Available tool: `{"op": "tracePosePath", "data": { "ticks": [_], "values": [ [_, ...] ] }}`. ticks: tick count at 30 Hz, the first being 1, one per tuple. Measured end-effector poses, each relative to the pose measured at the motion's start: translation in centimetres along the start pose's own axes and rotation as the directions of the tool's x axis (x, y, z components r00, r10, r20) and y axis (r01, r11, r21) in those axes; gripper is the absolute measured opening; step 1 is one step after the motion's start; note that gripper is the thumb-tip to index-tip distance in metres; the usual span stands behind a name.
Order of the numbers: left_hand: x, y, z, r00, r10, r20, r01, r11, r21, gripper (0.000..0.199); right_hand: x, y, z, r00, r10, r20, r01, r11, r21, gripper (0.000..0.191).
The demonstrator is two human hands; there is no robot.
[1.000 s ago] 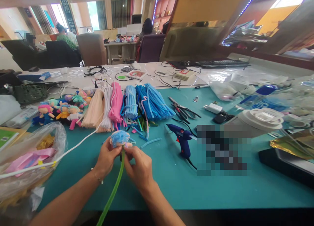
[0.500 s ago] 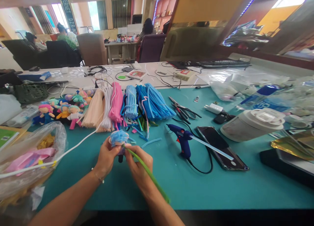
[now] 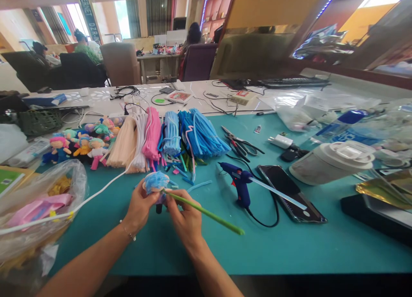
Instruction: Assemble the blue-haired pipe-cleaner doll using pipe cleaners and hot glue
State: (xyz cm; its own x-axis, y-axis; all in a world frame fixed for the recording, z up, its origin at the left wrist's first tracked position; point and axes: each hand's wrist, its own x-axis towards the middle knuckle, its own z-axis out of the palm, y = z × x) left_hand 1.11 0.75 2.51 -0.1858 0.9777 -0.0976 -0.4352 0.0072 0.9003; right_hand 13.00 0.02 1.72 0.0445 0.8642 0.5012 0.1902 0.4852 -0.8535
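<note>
Head view: gripping doll (image 3: 156, 182) in left hand (image 3: 140, 206) above worktop (image 3: 289, 254); pinching green pipe cleaner (image 3: 209, 213) just below doll's head with right hand (image 3: 186, 215). Advisable: steady doll, keep pipe cleaner snug.

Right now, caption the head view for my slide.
Left hand and right hand hold a blue-haired doll, a green pipe cleaner extending from it, near a blue hot-glue gun.
</note>
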Motion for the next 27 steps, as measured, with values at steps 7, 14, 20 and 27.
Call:
{"op": "tracePosePath", "data": {
  "ticks": [7,14,20,27],
  "values": [
    [0.15,-0.44,-0.19,0.999,0.026,-0.023,-0.026,1.000,0.016,0.026,0.14,-0.55,-0.11,0.997,-0.081,-0.005,0.080,0.993,-0.089,0.015],
    [-0.01,-0.39,-0.07,0.999,0.004,-0.040,-0.003,1.000,0.024,0.022,-0.45,0.07,-0.21,0.968,-0.245,0.049,0.250,0.944,-0.217,0.011],
    [-0.05,-0.70,-0.27,1.000,0.024,0.001,-0.024,0.998,0.049,0.021,-0.35,0.23,-0.14,0.922,-0.367,0.124,0.388,0.861,-0.329,0.014],
    [-0.26,-0.93,-0.37,0.998,-0.001,0.063,0.000,1.000,0.023,0.021,-0.27,0.20,-0.08,0.910,-0.387,0.146,0.412,0.813,-0.412,0.020]
  ]
}}
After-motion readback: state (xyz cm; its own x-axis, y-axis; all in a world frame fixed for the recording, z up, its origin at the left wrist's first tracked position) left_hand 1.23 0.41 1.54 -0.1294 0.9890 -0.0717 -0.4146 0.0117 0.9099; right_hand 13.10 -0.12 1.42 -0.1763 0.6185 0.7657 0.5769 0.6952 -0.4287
